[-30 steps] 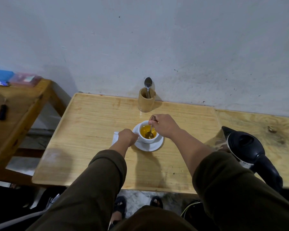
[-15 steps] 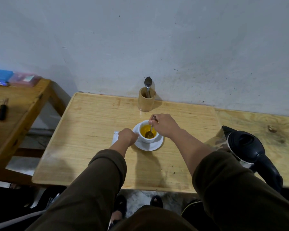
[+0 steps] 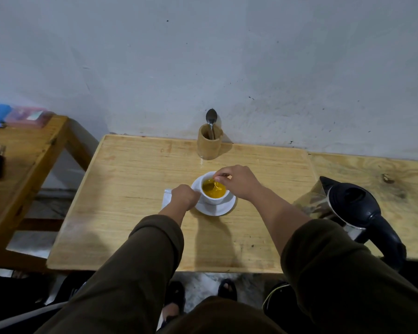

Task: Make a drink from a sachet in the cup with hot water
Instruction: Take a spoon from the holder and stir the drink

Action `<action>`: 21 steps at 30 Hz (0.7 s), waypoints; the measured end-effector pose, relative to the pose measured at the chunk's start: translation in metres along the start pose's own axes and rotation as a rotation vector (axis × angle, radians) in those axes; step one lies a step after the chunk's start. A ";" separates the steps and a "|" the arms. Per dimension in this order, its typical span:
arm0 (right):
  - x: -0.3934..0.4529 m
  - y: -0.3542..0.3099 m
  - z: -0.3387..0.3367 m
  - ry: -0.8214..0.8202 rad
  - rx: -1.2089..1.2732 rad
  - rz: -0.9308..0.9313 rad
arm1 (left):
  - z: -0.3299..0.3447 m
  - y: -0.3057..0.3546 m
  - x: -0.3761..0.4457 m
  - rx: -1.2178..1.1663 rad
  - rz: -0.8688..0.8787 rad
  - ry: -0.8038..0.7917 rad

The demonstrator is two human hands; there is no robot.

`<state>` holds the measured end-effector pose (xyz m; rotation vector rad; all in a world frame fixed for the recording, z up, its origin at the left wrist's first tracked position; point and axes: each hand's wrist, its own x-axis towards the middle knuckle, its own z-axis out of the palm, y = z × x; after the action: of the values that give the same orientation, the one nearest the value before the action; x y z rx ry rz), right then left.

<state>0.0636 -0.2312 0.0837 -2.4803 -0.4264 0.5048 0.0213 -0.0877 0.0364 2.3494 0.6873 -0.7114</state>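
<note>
Right hand point(image 3: 239, 183) fingertips pinch the spoon point(image 3: 211, 183) handle, bowl down in the yellow drink. Left hand point(image 3: 184, 197) curled shut vs the cup point(image 3: 214, 200) on its saucer point(image 3: 215, 209), mid-table. Imo stir slow w/ small circles, keep cup braced, no slosh.

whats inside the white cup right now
The cup holds yellow liquid, with a spoon dipped in it, held by the right hand. The spoon's bowl is blurred under the surface, and the cup's bottom is hidden by the liquid.
</note>
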 end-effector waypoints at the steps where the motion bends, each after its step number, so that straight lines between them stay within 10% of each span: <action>1: -0.002 0.000 -0.001 -0.005 0.029 0.013 | 0.000 0.000 -0.001 0.005 0.004 -0.005; 21: -0.077 0.027 0.020 -0.034 0.373 0.491 | 0.022 -0.024 -0.002 -0.136 0.274 0.087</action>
<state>-0.0078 -0.2749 0.0727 -2.1999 0.2590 0.7438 -0.0015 -0.0862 0.0137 2.2983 0.4230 -0.4308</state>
